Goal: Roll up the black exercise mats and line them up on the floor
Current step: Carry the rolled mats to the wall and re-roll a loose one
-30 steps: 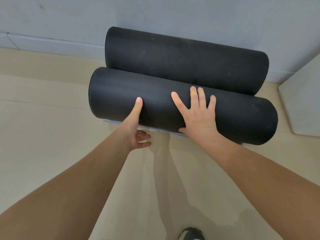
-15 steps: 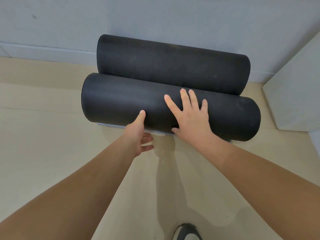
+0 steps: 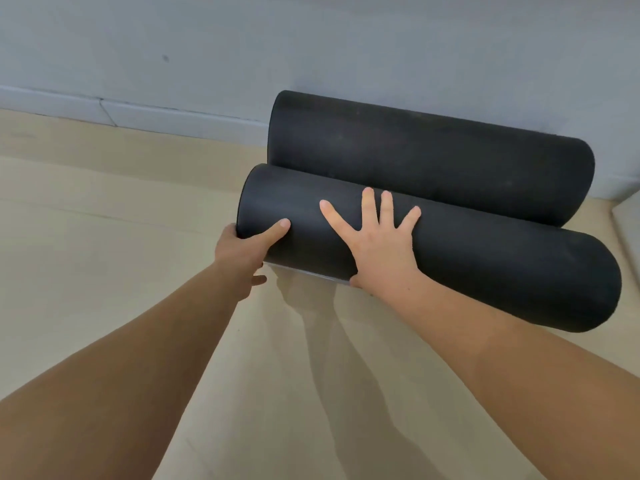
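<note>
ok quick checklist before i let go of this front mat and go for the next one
1. Near mat fully rolled: ok.
2. Loose edge tucked: not ok, a pale strip shows under it at the floor.
3. Touching the far mat along its length: ok.
4. Left ends flush: not ok, the near one sticks out further.
5. Right hand flat on top: ok.
6. Left hand at the left end, thumb on top: ok.
7. Stays put unheld: cannot tell.

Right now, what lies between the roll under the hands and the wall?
Head view: a second black roll, lying against the wall, alongside the near roll.
</note>
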Motion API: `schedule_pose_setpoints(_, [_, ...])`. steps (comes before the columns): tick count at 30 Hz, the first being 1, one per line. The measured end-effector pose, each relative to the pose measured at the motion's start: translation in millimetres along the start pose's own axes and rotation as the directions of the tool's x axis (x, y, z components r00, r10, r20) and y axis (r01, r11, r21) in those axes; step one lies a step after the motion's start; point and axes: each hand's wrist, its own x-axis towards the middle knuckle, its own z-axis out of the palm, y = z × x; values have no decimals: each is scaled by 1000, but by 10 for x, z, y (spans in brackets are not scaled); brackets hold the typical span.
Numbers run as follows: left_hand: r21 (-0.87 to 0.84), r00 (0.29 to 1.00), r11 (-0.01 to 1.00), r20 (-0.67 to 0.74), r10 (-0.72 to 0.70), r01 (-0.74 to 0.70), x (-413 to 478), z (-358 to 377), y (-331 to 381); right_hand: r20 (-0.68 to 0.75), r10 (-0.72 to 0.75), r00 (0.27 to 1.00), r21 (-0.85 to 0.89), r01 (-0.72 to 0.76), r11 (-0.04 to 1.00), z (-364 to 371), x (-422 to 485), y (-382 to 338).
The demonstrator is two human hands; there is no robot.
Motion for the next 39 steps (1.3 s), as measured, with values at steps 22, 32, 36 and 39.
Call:
schedule_pose_setpoints(22, [227, 997, 972, 58, 52, -64, -37, -813, -238, 79, -244, 966, -24, 247, 969, -459, -105, -599])
schedule_pose_setpoints(32, [351, 996, 935, -46, 76, -55, -696, -2674, -490, 136, -562, 816, 247, 522, 817, -1430, -186, -2280])
schedule_pose_setpoints(36, [343, 983, 939, -181, 32, 32, -1150, -3728, -982, 106, -716, 690, 191, 693, 695, -1899, -502, -3260])
schedule_pose_setpoints(39, [263, 968, 963, -250, 6, 62, -1413, -4378, -1370, 113, -769, 629, 185, 747, 638, -2142, -734, -3899])
